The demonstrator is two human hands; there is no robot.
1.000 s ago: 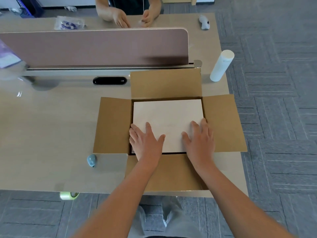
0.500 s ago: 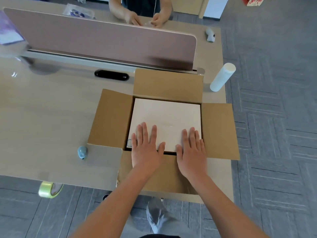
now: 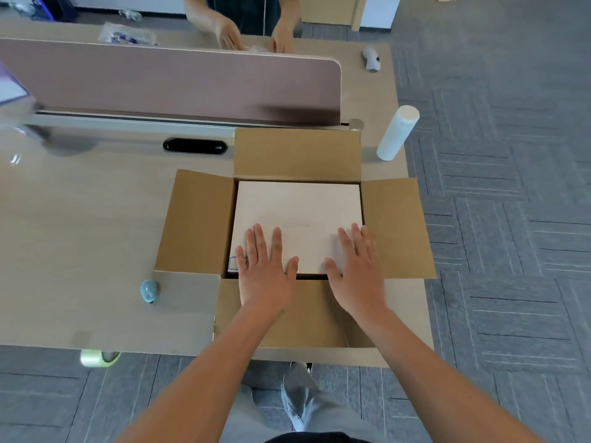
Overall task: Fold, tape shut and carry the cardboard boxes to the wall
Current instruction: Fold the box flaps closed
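A roll of pale green tape [image 3: 97, 358] shows just under the near left edge of the table [image 3: 80, 225], and a small blue rounded object [image 3: 149, 290] sits on the tabletop just beside the left flap of the cardboard box [image 3: 198, 222]. The box rests on the right part of the table with all four flaps spread outward, its far flap close to the pink desk divider [image 3: 172, 81]. Inside it lies a pale flat board [image 3: 299, 209]. The left hand [image 3: 263, 273] lies flat on the board's near left part, fingers straight and spread, gripping nothing. The right hand [image 3: 356, 270] lies flat on the near right part in the same way, palm down with straight fingers. Past the box's far right corner a white cylinder [image 3: 397, 133] stands tilted on the table. Behind the divider, another person's hands [image 3: 230, 35] rest on the far desk.
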